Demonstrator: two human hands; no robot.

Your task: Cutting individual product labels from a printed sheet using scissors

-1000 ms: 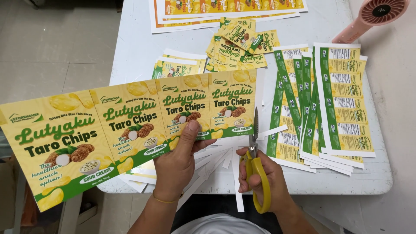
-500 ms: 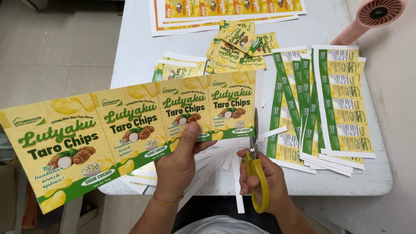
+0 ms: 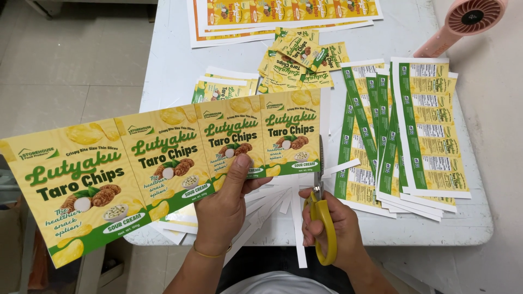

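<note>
My left hand (image 3: 226,204) grips the lower edge of a long yellow-and-green strip of printed snack labels (image 3: 158,158), holding it up over the table's near edge. My right hand (image 3: 332,226) holds yellow-handled scissors (image 3: 321,218). Their blades point away from me along the strip's right edge, where a narrow white margin (image 3: 326,117) runs. Thin white paper offcuts (image 3: 283,204) lie under both hands.
On the white table (image 3: 174,60) lie fanned green-and-yellow label strips (image 3: 408,130) at right, a heap of cut single labels (image 3: 297,60) in the middle, and uncut orange-edged sheets (image 3: 283,13) at the far edge. A pink hand-held fan (image 3: 460,24) lies at top right. Tiled floor at left.
The scissors have crept slightly up along the strip's right edge. The strip and my left hand have barely shifted.
</note>
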